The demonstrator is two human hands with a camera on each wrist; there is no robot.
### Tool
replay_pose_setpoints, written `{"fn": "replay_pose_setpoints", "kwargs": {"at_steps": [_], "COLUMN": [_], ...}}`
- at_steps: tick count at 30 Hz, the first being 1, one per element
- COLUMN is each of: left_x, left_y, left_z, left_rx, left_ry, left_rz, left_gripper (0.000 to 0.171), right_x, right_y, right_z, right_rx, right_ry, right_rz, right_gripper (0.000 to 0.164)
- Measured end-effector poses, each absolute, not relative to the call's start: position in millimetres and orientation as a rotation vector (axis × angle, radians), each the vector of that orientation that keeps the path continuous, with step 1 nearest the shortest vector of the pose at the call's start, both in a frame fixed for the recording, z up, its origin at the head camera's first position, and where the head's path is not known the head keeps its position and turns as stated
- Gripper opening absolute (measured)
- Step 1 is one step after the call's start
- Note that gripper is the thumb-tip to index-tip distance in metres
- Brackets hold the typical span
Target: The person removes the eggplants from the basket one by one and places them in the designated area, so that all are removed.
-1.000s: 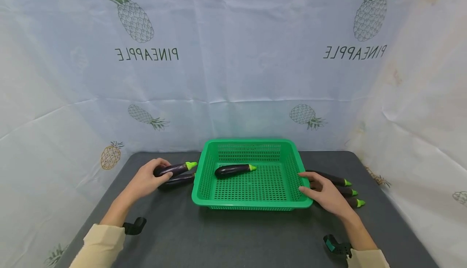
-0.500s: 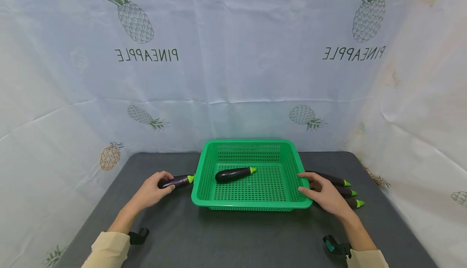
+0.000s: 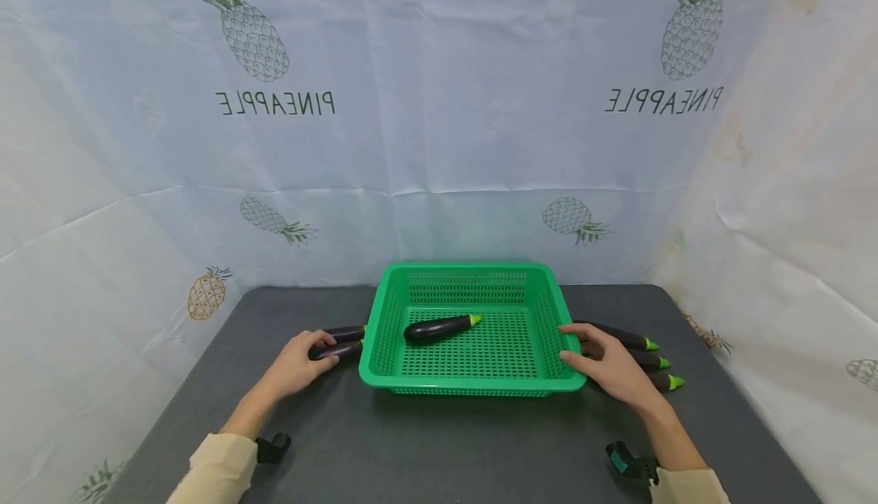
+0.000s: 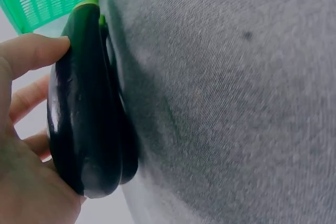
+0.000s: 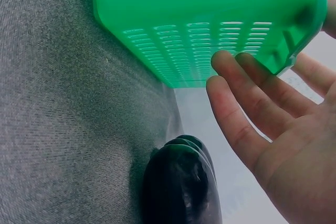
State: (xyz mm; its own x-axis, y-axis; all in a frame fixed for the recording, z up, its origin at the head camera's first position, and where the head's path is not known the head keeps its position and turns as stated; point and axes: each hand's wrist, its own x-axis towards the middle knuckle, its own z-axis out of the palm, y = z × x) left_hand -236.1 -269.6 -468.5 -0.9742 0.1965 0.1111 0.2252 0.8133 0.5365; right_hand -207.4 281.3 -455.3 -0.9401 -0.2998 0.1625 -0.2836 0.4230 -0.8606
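My left hand holds a dark purple eggplant left of the green basket, thumb on one side and fingers on the other. Its green cap shows in the left wrist view, while the basket rim hides it in the head view. Just behind lies a second eggplant, mostly covered by the held one in the left wrist view. My right hand grips the basket's right rim, thumb and index finger over the edge, other fingers along the outer wall. One eggplant lies inside the basket, cap pointing right.
Three eggplants lie side by side right of the basket, partly behind my right hand; the nearest one's green cap points right. A dark grey cloth covers the table. White pineapple-print sheets hang at the back and sides.
My left hand has brought its eggplant down and toward me, from behind the other left-side eggplant to in front of it. My right hand stays on the rim.
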Motion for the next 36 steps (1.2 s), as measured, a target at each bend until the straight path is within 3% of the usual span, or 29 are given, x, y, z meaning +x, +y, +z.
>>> {"fn": "replay_pose_setpoints", "kwargs": {"at_steps": [16,26,36], "left_x": [-234,-229,-229], "left_y": [-262,-253,-230], "left_z": [-471,-432,-398], "left_rx": [-0.341,-0.275,-0.401], "left_ry": [-2.850,-2.728,-2.618], "left_rz": [-0.691,-0.743,-0.773], "left_gripper": [0.021,0.013,0.013], "right_x": [-208,-208,-208], "right_y": [281,281,282], "right_z": [-455,-455,-456], "right_rx": [-0.538,-0.532,-0.530], "right_ry": [2.631,2.636,2.637], "right_rz": [-1.591,-1.579,-1.584], "right_gripper": [0.051,0.050,0.050]}}
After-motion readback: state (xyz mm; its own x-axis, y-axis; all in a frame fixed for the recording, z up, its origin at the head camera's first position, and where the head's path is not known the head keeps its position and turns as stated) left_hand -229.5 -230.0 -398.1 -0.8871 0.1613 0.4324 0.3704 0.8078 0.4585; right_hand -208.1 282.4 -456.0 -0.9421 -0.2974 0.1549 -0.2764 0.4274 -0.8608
